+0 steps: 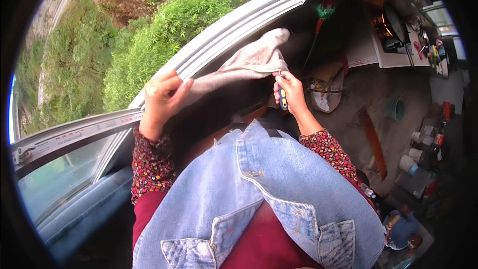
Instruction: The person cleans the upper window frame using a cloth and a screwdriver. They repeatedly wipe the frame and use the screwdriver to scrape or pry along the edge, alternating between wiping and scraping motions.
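My right hand (293, 94) is closed round a screwdriver (283, 98) with a dark blue and yellow handle. Its thin shaft points up at the lower edge of a beige-grey cloth (254, 56). That cloth stretches along the inner side of the white window frame (234, 26), and its far end is bunched up. At the left, my left hand (162, 94) has curled fingers beside the frame, where the near end of the cloth runs behind the thumb. What lies between those fingers is hidden.
Below the frame, a glass pane (64, 169) is at the left; green bushes (149, 45) grow outside. A fire (387, 24) glows at the far right. On the floor are a bag-like container (326, 89), a reddish-brown board (372, 142) and a bucket (396, 108). Another person (402, 231) is at lower right.
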A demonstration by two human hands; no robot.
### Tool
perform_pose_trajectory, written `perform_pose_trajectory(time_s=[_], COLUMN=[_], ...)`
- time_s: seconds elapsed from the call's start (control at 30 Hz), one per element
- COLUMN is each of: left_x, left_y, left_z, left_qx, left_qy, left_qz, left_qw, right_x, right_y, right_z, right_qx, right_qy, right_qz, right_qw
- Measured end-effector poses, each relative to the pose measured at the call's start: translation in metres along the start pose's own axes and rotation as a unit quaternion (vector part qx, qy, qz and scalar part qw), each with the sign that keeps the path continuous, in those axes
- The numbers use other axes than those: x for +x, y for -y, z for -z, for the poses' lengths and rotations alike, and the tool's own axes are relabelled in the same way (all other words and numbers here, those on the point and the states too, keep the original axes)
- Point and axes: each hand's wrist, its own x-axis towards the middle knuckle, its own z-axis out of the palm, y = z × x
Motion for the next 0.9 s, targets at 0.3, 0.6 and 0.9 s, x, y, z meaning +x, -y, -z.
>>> perform_pose_trajectory(time_s=[0.3, 0.6, 0.9], left_x=[0.029, 0.105, 0.065], left_y=[0.054, 0.041, 0.105], left_z=[-0.049, -0.072, -0.166], left_qx=[-0.192, -0.049, 0.084], left_qy=[-0.187, -0.203, -0.142], left_qz=[0.106, 0.025, 0.075], left_qw=[0.958, 0.978, 0.983], right_x=[0.038, 0.122, 0.187], right_y=[0.059, 0.112, 0.099], right_z=[-0.02, 0.004, 0.01], right_qx=[0.067, 0.047, -0.012], right_qy=[-0.023, -0.124, -0.164], right_qz=[0.059, 0.092, 0.058], right_qw=[0.996, 0.987, 0.985])
